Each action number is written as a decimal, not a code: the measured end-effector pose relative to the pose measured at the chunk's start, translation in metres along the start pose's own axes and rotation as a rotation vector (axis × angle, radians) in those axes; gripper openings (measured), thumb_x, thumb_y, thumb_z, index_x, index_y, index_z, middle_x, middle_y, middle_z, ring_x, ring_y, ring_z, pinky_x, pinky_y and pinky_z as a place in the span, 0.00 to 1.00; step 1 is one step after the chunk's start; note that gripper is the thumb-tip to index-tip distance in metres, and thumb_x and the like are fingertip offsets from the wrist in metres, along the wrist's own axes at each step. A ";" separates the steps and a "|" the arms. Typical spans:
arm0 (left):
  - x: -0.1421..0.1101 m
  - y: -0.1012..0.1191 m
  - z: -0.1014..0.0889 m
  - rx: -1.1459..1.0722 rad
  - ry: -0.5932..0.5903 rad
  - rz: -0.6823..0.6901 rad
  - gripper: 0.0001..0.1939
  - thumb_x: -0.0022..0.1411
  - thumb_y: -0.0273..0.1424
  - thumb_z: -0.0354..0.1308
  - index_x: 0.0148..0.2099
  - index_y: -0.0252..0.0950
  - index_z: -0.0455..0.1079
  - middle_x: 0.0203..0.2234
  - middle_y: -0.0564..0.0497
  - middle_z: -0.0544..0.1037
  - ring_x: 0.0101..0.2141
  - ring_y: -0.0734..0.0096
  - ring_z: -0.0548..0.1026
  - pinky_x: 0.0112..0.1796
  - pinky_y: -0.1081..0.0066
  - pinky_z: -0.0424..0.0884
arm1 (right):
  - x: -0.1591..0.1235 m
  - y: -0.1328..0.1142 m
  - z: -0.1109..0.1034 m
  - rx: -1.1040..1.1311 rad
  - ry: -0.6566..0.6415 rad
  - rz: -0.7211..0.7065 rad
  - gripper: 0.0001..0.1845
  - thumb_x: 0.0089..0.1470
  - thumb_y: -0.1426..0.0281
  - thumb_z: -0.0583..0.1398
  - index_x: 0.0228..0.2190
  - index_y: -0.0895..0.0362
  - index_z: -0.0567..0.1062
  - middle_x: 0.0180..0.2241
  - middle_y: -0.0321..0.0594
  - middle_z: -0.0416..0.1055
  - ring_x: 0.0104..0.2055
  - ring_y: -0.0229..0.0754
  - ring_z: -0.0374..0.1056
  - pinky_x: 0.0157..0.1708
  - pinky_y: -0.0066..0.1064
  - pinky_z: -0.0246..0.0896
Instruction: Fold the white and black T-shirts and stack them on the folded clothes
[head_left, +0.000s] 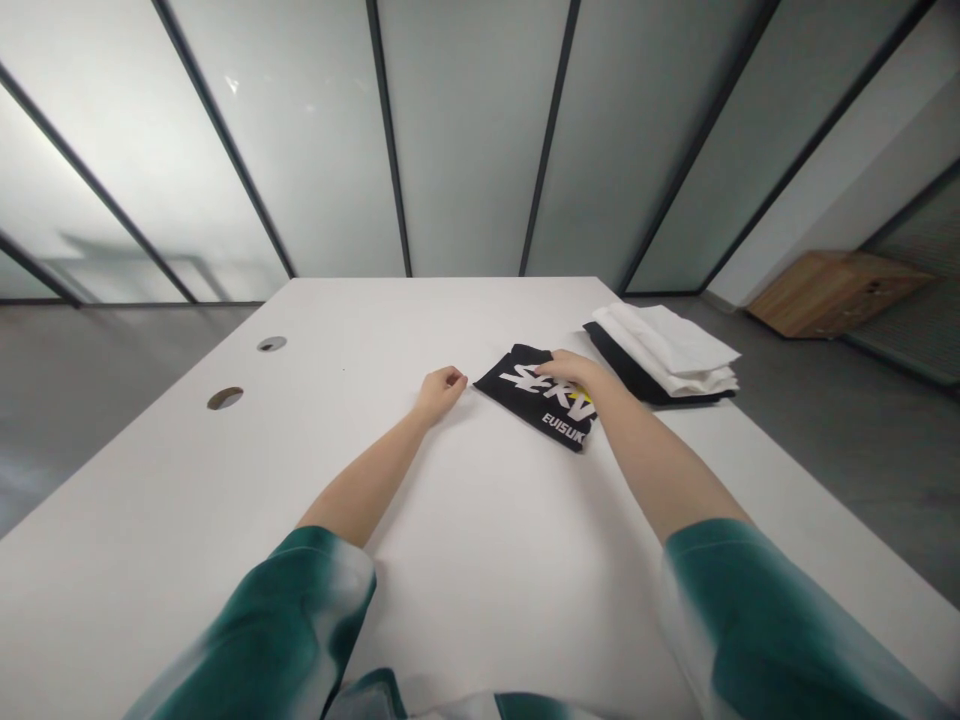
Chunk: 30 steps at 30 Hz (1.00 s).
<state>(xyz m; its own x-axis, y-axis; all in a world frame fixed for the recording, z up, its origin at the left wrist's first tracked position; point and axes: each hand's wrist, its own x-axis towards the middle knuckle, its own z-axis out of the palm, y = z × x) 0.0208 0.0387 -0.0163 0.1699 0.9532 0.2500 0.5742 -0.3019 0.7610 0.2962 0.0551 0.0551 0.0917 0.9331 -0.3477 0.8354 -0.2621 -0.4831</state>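
Two round cable grommets (248,370) pierce a white rectangular desk (480,600), seen at left before a frosted-glass partition (465,140) with dark metal framing. A person's left hand (442,392), in a teal-and-white tie-dyed sleeve (277,620), rests curled in a loose, empty fist just beside the corner of a folded black garment (521,385). Printed with white lettering and a touch of yellow, the garment lies flat near the desk's middle. The right hand (574,375) lies open and palm down, its fingers (551,367) flat on the garment's top, not gathering the cloth. Farther right, near the desk's edge, a folded stack of white cloth (664,345) sits on a folded black layer (622,365). Beyond, a low wooden box (832,293) stands on the grey floor (862,450).
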 end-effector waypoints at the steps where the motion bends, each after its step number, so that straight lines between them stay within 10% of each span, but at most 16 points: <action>1: 0.000 0.000 0.000 0.004 -0.001 0.000 0.11 0.59 0.35 0.53 0.32 0.36 0.73 0.28 0.49 0.80 0.33 0.66 0.76 0.38 0.67 0.70 | -0.001 0.002 0.000 0.049 -0.009 -0.006 0.18 0.47 0.62 0.67 0.39 0.60 0.77 0.31 0.46 0.79 0.30 0.48 0.74 0.31 0.34 0.67; 5: 0.000 0.000 0.000 0.020 -0.006 -0.006 0.11 0.59 0.36 0.52 0.32 0.36 0.73 0.27 0.49 0.79 0.33 0.65 0.75 0.38 0.67 0.70 | -0.008 0.010 0.000 0.039 0.041 -0.183 0.11 0.53 0.66 0.64 0.38 0.58 0.77 0.37 0.46 0.80 0.37 0.48 0.75 0.38 0.34 0.67; 15: 0.001 -0.001 0.000 0.002 -0.016 -0.006 0.11 0.59 0.36 0.52 0.32 0.37 0.73 0.26 0.49 0.78 0.32 0.66 0.75 0.37 0.68 0.70 | -0.056 0.030 -0.015 -0.301 0.670 -0.272 0.22 0.61 0.55 0.57 0.46 0.60 0.71 0.37 0.54 0.76 0.43 0.57 0.72 0.42 0.38 0.63; 24: 0.000 -0.004 0.000 0.019 -0.003 -0.004 0.12 0.59 0.36 0.51 0.31 0.37 0.72 0.25 0.49 0.77 0.29 0.66 0.73 0.34 0.68 0.67 | -0.082 0.053 -0.148 0.103 1.304 -0.383 0.26 0.57 0.50 0.57 0.42 0.60 0.75 0.39 0.56 0.75 0.39 0.52 0.72 0.39 0.45 0.66; 27: 0.000 -0.003 -0.001 0.030 0.002 0.000 0.12 0.59 0.36 0.51 0.30 0.37 0.72 0.25 0.49 0.77 0.30 0.66 0.74 0.34 0.69 0.67 | -0.055 0.088 -0.187 0.123 1.291 -0.223 0.29 0.54 0.46 0.58 0.43 0.57 0.75 0.42 0.62 0.74 0.44 0.57 0.72 0.42 0.51 0.66; 30: -0.001 -0.002 -0.002 0.050 -0.004 0.007 0.12 0.60 0.36 0.51 0.31 0.36 0.73 0.25 0.49 0.77 0.30 0.66 0.74 0.34 0.69 0.67 | -0.021 0.126 -0.182 0.000 0.943 0.020 0.36 0.50 0.45 0.62 0.45 0.63 0.74 0.42 0.69 0.73 0.45 0.63 0.72 0.40 0.53 0.67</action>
<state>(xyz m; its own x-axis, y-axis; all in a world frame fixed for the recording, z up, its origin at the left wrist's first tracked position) 0.0180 0.0386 -0.0173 0.1773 0.9512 0.2525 0.6122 -0.3075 0.7285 0.4983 0.0469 0.1472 0.5063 0.7429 0.4378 0.8291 -0.2799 -0.4839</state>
